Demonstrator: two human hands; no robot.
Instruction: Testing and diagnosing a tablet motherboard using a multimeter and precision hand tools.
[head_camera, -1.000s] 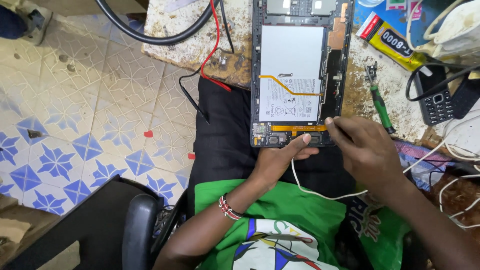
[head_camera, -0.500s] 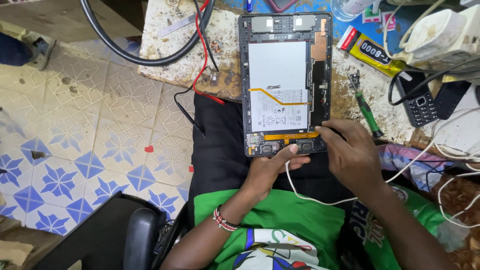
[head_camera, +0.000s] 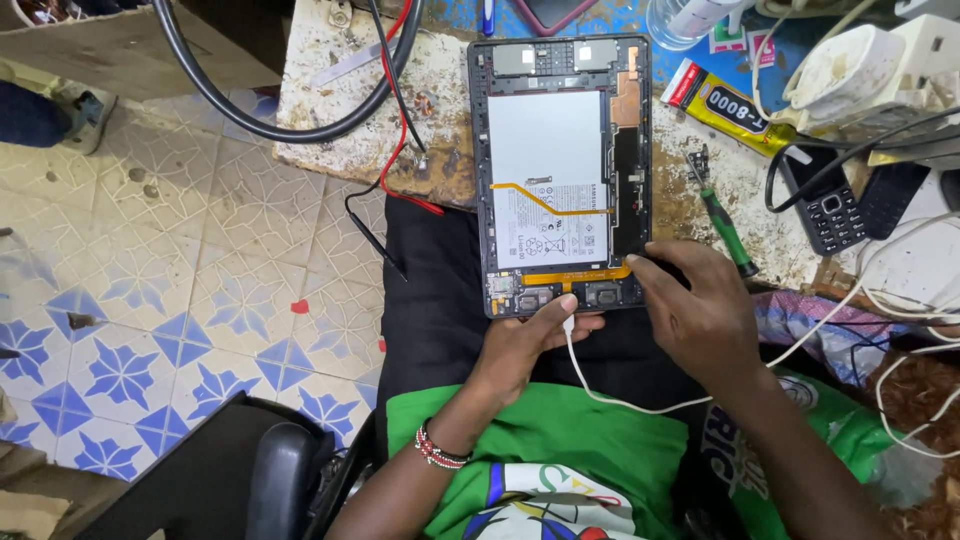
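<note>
The opened tablet (head_camera: 560, 170) is steadied at its lower edge by the left hand (head_camera: 525, 340), whose grip is closed on the white cable (head_camera: 620, 400). Its lower right corner is pinched by the right hand (head_camera: 695, 315).

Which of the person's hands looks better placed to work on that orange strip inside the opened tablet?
Probably the right hand: its fingertips already rest at the right end of the orange ribbon cable in the opened tablet. The left hand is busy at the bottom edge, pinching the white cable there.
</note>
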